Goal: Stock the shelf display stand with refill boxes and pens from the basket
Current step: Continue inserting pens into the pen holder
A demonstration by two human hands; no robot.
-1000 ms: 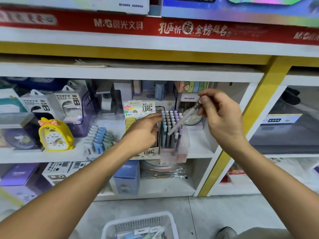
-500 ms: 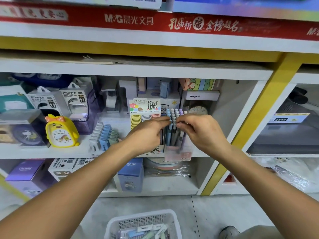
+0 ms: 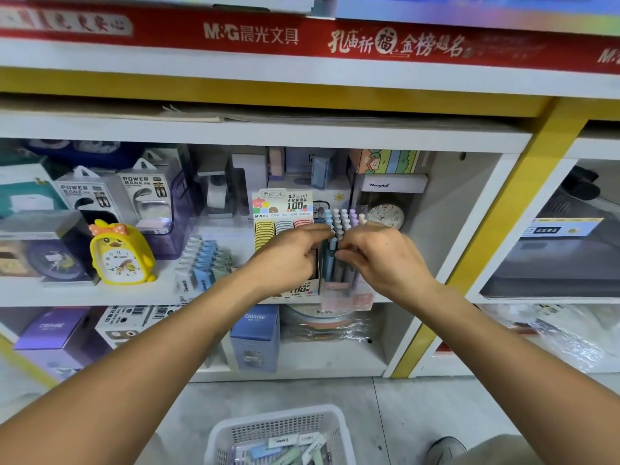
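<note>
Both hands are at the pen rack. Right hand (image 3: 375, 260) pinches a pen (image 3: 332, 250) between thumb and fingertips at the near rows, barrel upright. Left hand (image 3: 288, 260) has fingers curled with the index reaching to the same pen; whether it actually grips or just steadies it, I can't tell.

The pen sits among the packed pens (image 3: 342, 219) in the clear display stand (image 3: 345, 297) on the middle shelf, right of the refill box display (image 3: 285, 226) (round caps in rows, card header behind).

Risks, as I judge them:
- Slots look tight, so pushing down off-axis could jam the pen or tip its neighbours.
- The stand's near edge overhangs the shelf lip, so downward force there could rock it forward and spill pens toward the floor.
- Left wrist is just beside the refill display, and a sideways nudge could shift it.

Basket (image 3: 281, 437) is near, on the floor below, with more stock in it, so the task looks unfinished.
</note>
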